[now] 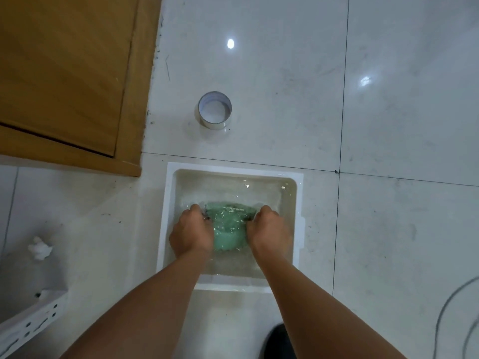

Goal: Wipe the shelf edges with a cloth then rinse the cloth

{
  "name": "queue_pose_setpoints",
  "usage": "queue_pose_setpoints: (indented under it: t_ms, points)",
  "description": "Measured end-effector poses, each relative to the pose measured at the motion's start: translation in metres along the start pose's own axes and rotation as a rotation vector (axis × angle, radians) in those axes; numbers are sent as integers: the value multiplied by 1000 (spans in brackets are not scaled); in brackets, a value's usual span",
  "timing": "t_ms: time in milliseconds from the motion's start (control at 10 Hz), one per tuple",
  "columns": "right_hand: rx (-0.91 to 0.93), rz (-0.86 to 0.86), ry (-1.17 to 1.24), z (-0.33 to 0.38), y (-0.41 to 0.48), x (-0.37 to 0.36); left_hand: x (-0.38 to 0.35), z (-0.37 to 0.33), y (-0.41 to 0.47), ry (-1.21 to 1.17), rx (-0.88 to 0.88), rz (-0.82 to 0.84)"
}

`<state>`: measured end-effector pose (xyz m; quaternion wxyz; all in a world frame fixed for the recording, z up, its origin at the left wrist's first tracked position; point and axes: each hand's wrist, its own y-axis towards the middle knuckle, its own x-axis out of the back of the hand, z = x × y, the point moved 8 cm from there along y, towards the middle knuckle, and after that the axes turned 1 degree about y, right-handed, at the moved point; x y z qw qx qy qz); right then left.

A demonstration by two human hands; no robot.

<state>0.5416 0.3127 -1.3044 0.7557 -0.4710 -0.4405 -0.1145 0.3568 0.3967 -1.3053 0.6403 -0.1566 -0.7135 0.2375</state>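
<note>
A white square basin [171,182] filled with water stands on the tiled floor. In the water lies a green cloth [229,229], bunched between both hands. My left hand [190,233] grips the cloth's left side with curled fingers, and my right hand [269,230] grips its right side the same way. Both hands are dipped in the water, and ripples blur the cloth's upper edge.
A roll of tape [214,110] stands on the floor beyond the basin. A wooden door [64,73] fills the upper left. A crumpled white tissue [40,247] and a perforated white shelf bracket [28,325] lie at the left. A grey cable [451,314] curves at the lower right.
</note>
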Motion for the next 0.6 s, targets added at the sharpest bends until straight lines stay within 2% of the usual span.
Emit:
queue_pose_setpoints:
  t_ms: [300,400,500,600]
  points:
    - [-16,18,61,-12,-16,0,4,8,-9,-53,6,56]
    - [35,12,13,0,-28,14,18,1,-21,39,-81,70]
    - [138,25,-95,12,-42,27,24,-8,-37,120,-209,155]
    - [273,158,-90,29,-62,40,47,-16,-57,164,-345,180]
